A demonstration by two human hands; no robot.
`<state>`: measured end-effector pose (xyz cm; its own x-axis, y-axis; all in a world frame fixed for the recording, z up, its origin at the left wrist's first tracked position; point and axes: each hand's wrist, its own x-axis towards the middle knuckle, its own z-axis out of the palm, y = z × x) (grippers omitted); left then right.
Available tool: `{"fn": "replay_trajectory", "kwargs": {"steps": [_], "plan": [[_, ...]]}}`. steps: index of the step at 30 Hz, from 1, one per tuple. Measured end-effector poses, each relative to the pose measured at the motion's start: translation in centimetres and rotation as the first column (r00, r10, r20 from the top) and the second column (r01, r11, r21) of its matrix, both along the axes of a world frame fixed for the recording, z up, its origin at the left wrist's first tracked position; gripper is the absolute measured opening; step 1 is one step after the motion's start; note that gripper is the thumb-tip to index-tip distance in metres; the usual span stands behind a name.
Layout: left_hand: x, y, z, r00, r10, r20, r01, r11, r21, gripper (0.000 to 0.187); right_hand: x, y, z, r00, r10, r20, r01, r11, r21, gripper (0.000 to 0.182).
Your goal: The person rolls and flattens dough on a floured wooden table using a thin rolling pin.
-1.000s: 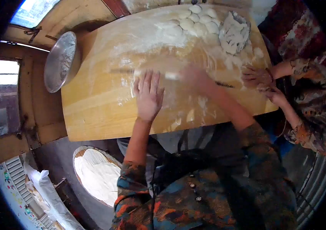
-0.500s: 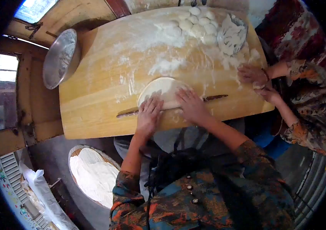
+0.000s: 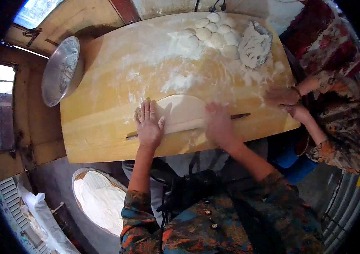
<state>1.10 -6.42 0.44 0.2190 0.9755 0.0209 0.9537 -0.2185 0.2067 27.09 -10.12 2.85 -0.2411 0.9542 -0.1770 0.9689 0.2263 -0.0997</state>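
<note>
A flat sheet of dough (image 3: 181,111) lies on the floured wooden board (image 3: 99,106), its near edge wrapped around a thin rolling pin (image 3: 240,116). My left hand (image 3: 149,125) rests with fingers spread at the left end of the dough, over the pin. At the right end, my right hand (image 3: 220,125) is over the pin and blurred by motion; its fingers cannot be made out clearly. The pin's dark tips stick out beyond both hands.
Dough pieces (image 3: 217,40) and a floury lump in a container (image 3: 255,44) sit at the back right. A metal bowl (image 3: 62,71) stands at the left. A co-worker's hands (image 3: 283,96) are at the right edge. Dough sheets (image 3: 99,199) lie on a round tray below.
My hands have moved apart, the left one outward to the left and the right one slightly to the right. More of the dough's middle shows. The camera view has shifted a little.
</note>
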Motion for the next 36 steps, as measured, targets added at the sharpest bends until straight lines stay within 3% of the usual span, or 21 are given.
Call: {"fn": "replay_trajectory", "kwargs": {"steps": [3,6,9,12,17,19,20,22,24,27,29,31,33,36], "plan": [[0.5,-1.1,0.2,0.999,0.043,0.012,-0.043,0.999,0.03,0.065,-3.2,-1.6,-1.9,0.962,0.143,-0.233,-0.148,0.989,-0.005,0.065],[0.9,-1.0,0.9,0.996,-0.074,0.053,0.074,0.997,0.003,0.065,-4.2,3.9,-2.2,0.992,0.084,-0.094,-0.082,0.996,0.015,0.072],[1.7,-0.9,1.7,0.98,-0.174,0.097,0.181,0.981,-0.068,0.068,-3.2,3.9,0.9,0.989,0.139,-0.058,-0.136,0.989,0.049,0.074],[2.8,-0.9,1.0,0.977,-0.17,0.13,0.182,0.98,-0.085,0.072,-1.9,1.8,-1.5,0.988,0.148,-0.049,-0.145,0.988,0.048,0.072],[4.2,8.1,0.5,0.999,0.029,0.027,-0.031,0.997,0.073,0.07,-3.4,13.6,-2.5,0.999,-0.037,0.028,0.029,0.968,0.251,0.064],[4.0,11.6,0.4,0.992,0.122,-0.013,-0.12,0.986,0.115,0.071,-3.4,15.1,-2.4,1.0,-0.018,0.011,0.015,0.975,0.22,0.062],[3.5,11.0,0.3,0.998,0.068,-0.014,-0.066,0.995,0.076,0.073,-3.0,15.7,-2.4,1.0,-0.006,0.005,0.005,0.98,0.198,0.061],[2.3,6.8,0.7,0.999,-0.04,-0.01,0.04,0.999,-0.005,0.077,-1.5,11.3,-2.5,0.972,0.21,0.101,-0.229,0.942,0.245,0.078],[1.5,0.7,0.7,0.997,-0.064,0.049,0.069,0.992,-0.102,0.077,0.2,5.8,-3.0,0.936,0.283,-0.206,-0.265,0.958,0.112,0.075],[0.5,-0.7,0.0,0.993,-0.11,0.052,0.119,0.971,-0.206,0.077,0.1,5.5,-2.6,0.943,0.294,-0.157,-0.301,0.953,-0.023,0.07],[-0.1,6.5,-0.7,0.99,-0.066,-0.127,0.074,0.995,0.064,0.074,-1.7,12.5,-1.9,0.968,0.24,-0.068,-0.207,0.925,0.318,0.065],[-2.1,16.1,-2.4,0.987,0.145,0.071,-0.159,0.946,0.282,0.059,-2.5,22.2,-5.0,0.991,0.04,-0.131,0.029,0.875,0.484,0.059],[-2.5,18.6,3.2,0.949,0.15,0.278,-0.19,0.974,0.124,0.053,-2.2,23.9,3.8,0.927,-0.109,-0.359,0.172,0.974,0.148,0.053],[-6.2,18.9,1.5,0.976,0.137,0.167,-0.126,0.989,-0.074,0.049,0.7,23.8,1.4,0.976,-0.041,-0.214,0.066,0.992,0.11,0.052]]}}
